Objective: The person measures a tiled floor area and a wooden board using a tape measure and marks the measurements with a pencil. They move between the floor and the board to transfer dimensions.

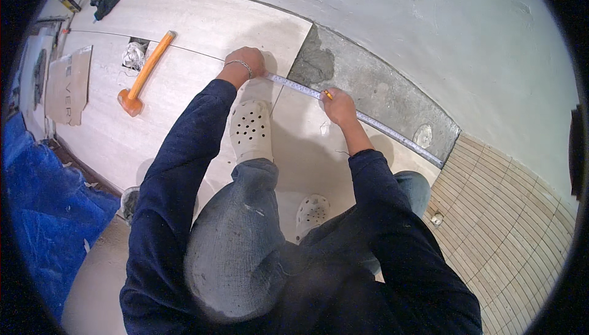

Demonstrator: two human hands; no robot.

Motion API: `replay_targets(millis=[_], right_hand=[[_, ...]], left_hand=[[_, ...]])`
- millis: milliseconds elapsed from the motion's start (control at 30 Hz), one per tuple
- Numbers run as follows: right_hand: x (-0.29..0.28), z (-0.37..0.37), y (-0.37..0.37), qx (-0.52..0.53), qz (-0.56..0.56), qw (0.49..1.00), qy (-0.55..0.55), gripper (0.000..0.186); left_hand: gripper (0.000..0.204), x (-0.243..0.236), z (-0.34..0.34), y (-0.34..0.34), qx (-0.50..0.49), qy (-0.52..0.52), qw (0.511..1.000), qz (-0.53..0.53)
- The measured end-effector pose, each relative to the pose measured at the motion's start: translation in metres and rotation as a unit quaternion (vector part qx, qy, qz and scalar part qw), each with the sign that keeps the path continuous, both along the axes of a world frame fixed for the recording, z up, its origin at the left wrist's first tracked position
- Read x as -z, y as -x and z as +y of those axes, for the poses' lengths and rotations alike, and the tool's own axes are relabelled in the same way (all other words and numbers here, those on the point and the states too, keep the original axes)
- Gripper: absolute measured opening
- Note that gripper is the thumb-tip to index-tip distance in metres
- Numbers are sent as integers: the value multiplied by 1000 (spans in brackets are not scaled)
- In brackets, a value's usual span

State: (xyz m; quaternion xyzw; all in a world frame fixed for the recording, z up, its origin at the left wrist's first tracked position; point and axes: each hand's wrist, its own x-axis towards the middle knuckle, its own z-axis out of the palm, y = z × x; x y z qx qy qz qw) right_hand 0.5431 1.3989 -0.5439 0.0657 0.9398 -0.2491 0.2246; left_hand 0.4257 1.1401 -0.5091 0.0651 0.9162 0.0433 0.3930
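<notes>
A white tape measure blade [392,132] stretches straight along the edge of the large pale floor tiles, beside a bare grey strip by the wall. My left hand [246,62] is closed at the blade's left end; whether it covers a case I cannot see. About mid-blade, my right hand [339,108] presses close to the tape with its fingers pinched around a short yellow-orange pencil [328,94]. The blade's far right end meets the edge of the small beige strip tiles [491,194]. Rough wet-looking mortar [314,57] lies on the grey strip.
An orange mallet [147,74] lies on the tiles at left, by a square cutout stuffed with white plastic [135,54]. Cardboard [69,86] and blue sheeting [49,194] are farther left. A drain opening [437,219] sits in the strip tiles. A pale wall [429,34] rises ahead.
</notes>
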Motion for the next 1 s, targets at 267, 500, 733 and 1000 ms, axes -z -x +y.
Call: replay_targets(millis=[267,500,733,1000], right_hand=[[-6,2,3,-10,-24,1000,0,26],[-15,-2,3,-5,-30,1000,-6,27],[-23,3,6,11,-42,999,-7,26],[-27,2,8,30,-57,998,-16,26]], left_hand=[[33,-2,8,-6,65,-52,997,1],[36,5,13,-9,57,-63,996,-2],[38,-1,21,-9,64,-65,996,3],[39,-2,22,-12,63,-86,994,8]])
